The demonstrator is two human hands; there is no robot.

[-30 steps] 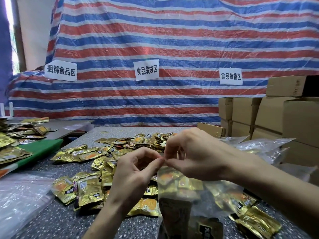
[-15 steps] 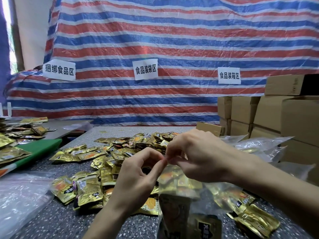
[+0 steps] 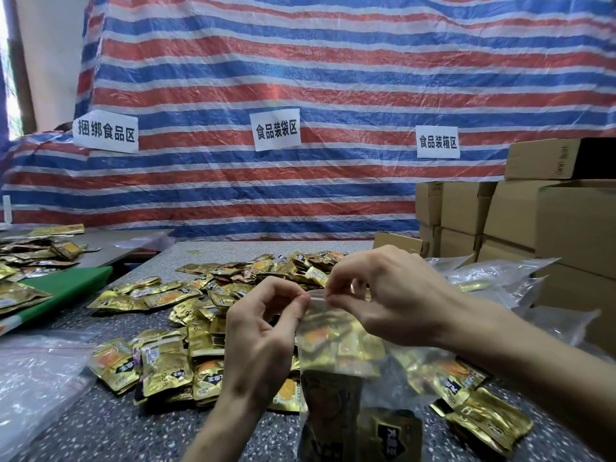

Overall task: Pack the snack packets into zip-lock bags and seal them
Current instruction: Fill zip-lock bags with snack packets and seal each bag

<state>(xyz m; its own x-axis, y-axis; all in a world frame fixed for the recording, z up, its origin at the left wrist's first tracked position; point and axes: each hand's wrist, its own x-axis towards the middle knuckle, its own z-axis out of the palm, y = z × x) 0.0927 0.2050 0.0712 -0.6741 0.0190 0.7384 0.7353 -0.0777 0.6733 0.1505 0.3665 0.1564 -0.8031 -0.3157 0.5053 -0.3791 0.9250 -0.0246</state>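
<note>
Hands: 2, both on 1 zip-lock bag (image 3: pixel 333 348). The left hand (image 3: pixel 263 341) pinches the bag's top edge between thumb and forefinger. The right hand (image 3: pixel 383 295) pinches the same edge just beside it, other fingers curled. The two pinches are nearly touching.

The bag hangs upright from the pinches over the grey table (image 3: pixel 116 428). Gold snack packets are inside; several, but I can't count them through the plastic.

- Left of and behind the bag: loose snack packets (image 3: pixel 213 295) spread on the table, dozens, too many to count.
- Right of the bag: a small cluster of the same packets, about 4.
- Far left of the bag: clear empty bags (image 3: pixel 33 378), number unclear, and 1 green board (image 3: pixel 66 288) with more packets on it.
- Right of and behind the bag: more clear bags (image 3: pixel 500 275), then stacked cardboard boxes (image 3: pixel 566 221), roughly 10, some hidden.
- Behind the bag: 1 striped tarp (image 3: pixel 333 78) with 3 white paper signs (image 3: pixel 276 129).
</note>
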